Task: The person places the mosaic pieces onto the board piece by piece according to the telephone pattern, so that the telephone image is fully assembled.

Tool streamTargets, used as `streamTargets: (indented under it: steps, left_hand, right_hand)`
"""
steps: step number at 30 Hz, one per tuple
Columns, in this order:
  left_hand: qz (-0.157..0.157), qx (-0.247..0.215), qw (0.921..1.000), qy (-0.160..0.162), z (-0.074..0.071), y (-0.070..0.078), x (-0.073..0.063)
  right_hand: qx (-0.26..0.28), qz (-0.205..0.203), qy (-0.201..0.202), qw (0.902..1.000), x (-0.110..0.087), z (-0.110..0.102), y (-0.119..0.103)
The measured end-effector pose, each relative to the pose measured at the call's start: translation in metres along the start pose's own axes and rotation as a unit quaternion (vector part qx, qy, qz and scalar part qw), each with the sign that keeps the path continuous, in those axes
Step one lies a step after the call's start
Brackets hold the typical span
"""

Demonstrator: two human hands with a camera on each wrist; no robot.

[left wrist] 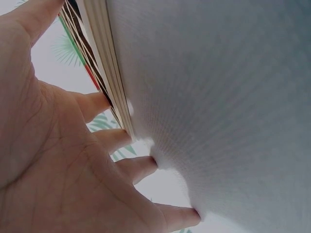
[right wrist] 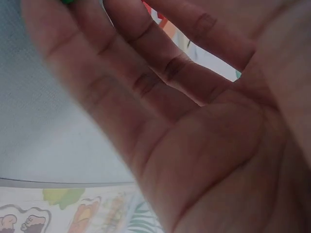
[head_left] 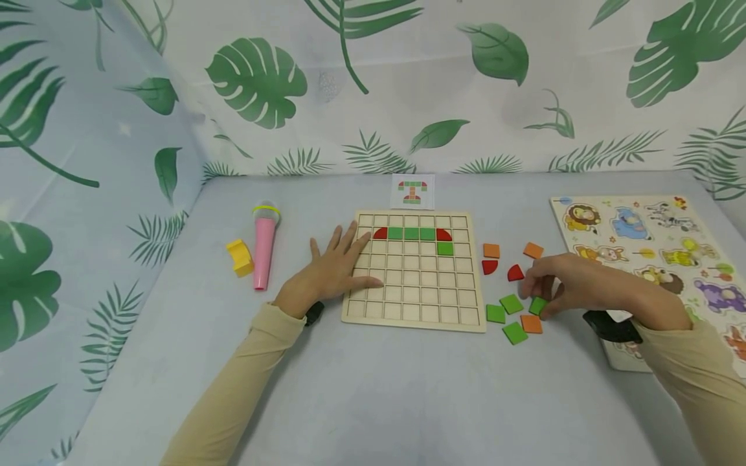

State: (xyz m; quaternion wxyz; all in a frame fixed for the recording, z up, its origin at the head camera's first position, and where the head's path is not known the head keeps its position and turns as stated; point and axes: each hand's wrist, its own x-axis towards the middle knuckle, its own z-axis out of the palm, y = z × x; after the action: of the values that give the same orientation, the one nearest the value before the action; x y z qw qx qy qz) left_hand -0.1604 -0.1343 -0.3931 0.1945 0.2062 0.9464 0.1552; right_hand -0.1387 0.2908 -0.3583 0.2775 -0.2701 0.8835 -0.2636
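Observation:
A wooden grid board (head_left: 414,298) lies mid-table, with a row of red quarter-round (head_left: 381,233) and green square tiles (head_left: 411,233) near its top and one green tile (head_left: 445,248) below the right end. My left hand (head_left: 329,268) rests spread over the board's left edge; in the left wrist view its fingers (left wrist: 138,167) reach the board's side and the cloth. To the right of the board, my right hand (head_left: 574,281) pinches a green square tile (head_left: 538,305) between thumb and fingers, low over the table. The right wrist view shows only a sliver of green at the fingertips.
Loose orange (head_left: 531,323), green (head_left: 515,333) and red tiles (head_left: 490,266) lie right of the board. A pattern card (head_left: 412,192) stands behind it. At left are a pink toy microphone (head_left: 265,252) and a yellow block (head_left: 239,257); an animal puzzle board (head_left: 632,243) lies at right.

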Motion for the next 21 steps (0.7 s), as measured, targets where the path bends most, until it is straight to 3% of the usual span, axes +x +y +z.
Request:
streamTargets:
  steps: [5,12,21]
  left_hand:
    - [-0.002,-0.001,1.0000,-0.001,0.000,-0.001,0.000]
    - [-0.004,0.003,1.0000,0.000,0.000,-0.001,0.000]
    - [-0.001,-0.002,1.0000,0.000,-0.001,0.000,-0.001]
  right_hand:
    - [-0.036,-0.017,0.008,0.9992,0.003,-0.002,-0.002]
    - [-0.071,0.000,0.013,0.9974,0.012,-0.017,-0.022]
    - [-0.059,-0.061,0.031,0.9959,0.047,-0.026,-0.064]
